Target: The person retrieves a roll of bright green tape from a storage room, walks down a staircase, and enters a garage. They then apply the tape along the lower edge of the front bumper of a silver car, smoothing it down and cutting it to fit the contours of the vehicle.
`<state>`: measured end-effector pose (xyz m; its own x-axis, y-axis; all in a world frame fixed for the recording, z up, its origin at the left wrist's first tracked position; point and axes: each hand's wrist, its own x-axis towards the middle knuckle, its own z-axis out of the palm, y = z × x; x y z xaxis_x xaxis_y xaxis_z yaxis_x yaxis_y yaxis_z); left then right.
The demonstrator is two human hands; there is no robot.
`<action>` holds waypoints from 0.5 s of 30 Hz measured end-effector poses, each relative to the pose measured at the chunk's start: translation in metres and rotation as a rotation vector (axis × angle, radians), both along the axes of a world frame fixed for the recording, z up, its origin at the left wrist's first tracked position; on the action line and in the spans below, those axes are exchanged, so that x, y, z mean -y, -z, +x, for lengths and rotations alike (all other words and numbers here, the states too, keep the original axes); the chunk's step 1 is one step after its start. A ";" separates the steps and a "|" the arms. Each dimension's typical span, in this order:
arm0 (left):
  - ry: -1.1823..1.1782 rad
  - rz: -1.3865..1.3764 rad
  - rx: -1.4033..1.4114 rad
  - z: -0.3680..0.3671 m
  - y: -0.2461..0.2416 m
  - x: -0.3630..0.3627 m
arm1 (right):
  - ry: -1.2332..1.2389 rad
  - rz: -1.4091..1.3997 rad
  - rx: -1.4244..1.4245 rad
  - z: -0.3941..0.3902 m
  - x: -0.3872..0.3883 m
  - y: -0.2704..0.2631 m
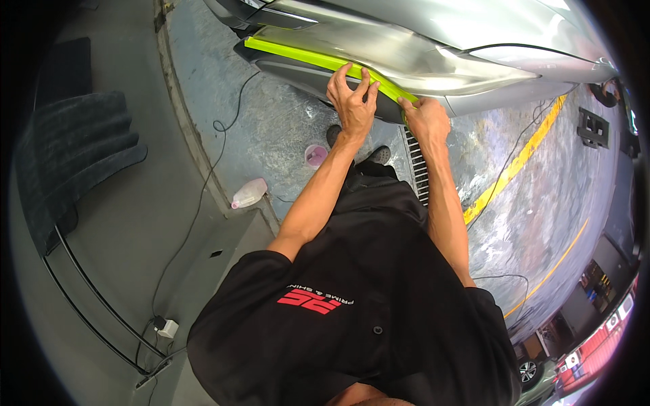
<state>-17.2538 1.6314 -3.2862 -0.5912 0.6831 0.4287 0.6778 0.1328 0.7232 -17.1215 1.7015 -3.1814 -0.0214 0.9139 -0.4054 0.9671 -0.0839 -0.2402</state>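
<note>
A strip of bright yellow-green masking tape [304, 57] runs along the seam between the silver car's body panel [406, 61] and its dark lower bumper trim [299, 76]. My left hand [353, 101] rests at the middle of the strip, fingers spread and fingertips against the tape and trim. Near the strip's right end, my right hand [427, 119] pinches the tape between thumb and curled fingers. A bit of yellow-green shows just below the right fingers; whether it is a roll is hidden by the hand.
Below the car, a small tub with pink contents [316, 156] stands by my shoes. A translucent bottle [250, 193] lies near the curb. A black cable [223, 147] crosses the floor at left. A metal drain grate [417, 167] runs beneath my right forearm. Dark cloths hang at far left.
</note>
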 end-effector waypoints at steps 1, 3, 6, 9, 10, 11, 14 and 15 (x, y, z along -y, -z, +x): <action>0.002 -0.003 -0.005 0.000 0.000 0.000 | 0.008 -0.001 -0.014 0.000 0.000 0.001; 0.001 -0.009 -0.016 0.000 -0.001 -0.001 | 0.014 0.003 -0.024 -0.001 -0.001 0.002; 0.007 0.002 -0.025 0.003 -0.003 -0.003 | 0.015 0.024 -0.018 0.000 -0.003 0.004; -0.003 0.011 -0.034 0.008 -0.002 -0.006 | 0.009 0.050 -0.020 0.003 -0.003 0.008; -0.002 0.009 -0.033 0.010 -0.002 -0.006 | 0.008 0.053 -0.024 0.004 -0.003 0.008; -0.002 0.008 -0.031 0.013 -0.001 -0.007 | 0.005 0.058 -0.027 0.004 -0.003 0.007; -0.003 -0.010 -0.030 0.021 -0.001 -0.008 | 0.025 0.079 -0.027 0.002 -0.003 0.004; -0.004 -0.018 -0.030 0.025 -0.001 -0.009 | 0.018 0.079 -0.037 0.002 -0.002 0.002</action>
<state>-17.2293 1.6405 -3.2848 -0.5807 0.6888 0.4339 0.6986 0.1480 0.7000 -17.1191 1.7040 -3.1832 -0.0187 0.9434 -0.3312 0.9559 -0.0802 -0.2825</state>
